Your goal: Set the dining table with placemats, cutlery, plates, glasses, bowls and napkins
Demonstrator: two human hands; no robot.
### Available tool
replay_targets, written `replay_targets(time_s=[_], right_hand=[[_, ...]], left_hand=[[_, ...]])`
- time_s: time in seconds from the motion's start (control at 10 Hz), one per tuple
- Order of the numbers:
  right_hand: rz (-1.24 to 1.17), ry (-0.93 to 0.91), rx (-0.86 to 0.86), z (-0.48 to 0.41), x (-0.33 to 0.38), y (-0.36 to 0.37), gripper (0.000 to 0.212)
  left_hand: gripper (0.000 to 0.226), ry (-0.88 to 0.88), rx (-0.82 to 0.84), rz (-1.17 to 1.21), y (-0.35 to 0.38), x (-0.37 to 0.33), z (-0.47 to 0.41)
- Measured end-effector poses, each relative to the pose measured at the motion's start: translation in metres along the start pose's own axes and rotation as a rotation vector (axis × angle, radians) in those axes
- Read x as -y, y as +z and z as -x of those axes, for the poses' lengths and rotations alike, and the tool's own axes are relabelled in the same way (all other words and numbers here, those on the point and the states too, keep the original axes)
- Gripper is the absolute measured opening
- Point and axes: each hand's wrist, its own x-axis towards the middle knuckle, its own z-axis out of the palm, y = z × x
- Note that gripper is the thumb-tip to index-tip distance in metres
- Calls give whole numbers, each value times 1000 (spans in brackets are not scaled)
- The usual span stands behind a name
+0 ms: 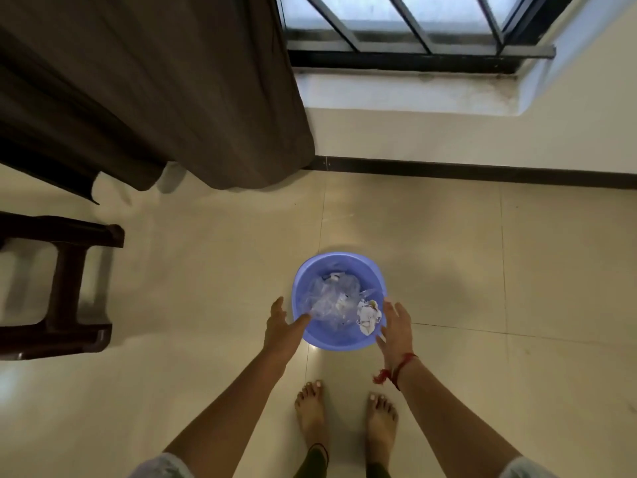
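Hands out over a blue basin (339, 342): you stand barefoot on the tiled floor (448, 270), your left hand (281, 324) and right hand (396, 326) spread on either side of it, fingers straight and loose, gripping nothing. The basin sits on the floor between the two hands. The left hand's fingertips reach the near rim, though whether they touch it cannot be told, and the right hand hovers just beside the opposite rim. Inside, just ahead of the left hand, lies crumpled clear plastic (327, 298); close to the right hand is a wad of white paper (368, 317). Well off to the left hand's side stands a dark brown chair (65, 288), with a dark curtain (155, 98) hanging beyond it. A window (396, 25) is far ahead of the right hand. Of the table setting itself nothing shows: no surface, placemats, cutlery, plates, glasses, bowls or napkins are in view. On this evidence the laying-out is either not begun or out of sight, and you appear poised to lift the basin of scraps, so most of the job seems to lie ahead.
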Motion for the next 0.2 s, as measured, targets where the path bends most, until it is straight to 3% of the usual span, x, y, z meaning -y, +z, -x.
replay_targets(time_s=[0.1, 0.2], right_hand=[[89, 48, 152, 45, 6, -7, 40], [123, 91, 116, 82, 6, -19, 29]], left_hand=[[55, -49, 37, 91, -10, 4, 39], [38, -109, 27, 166, -17, 3, 84]])
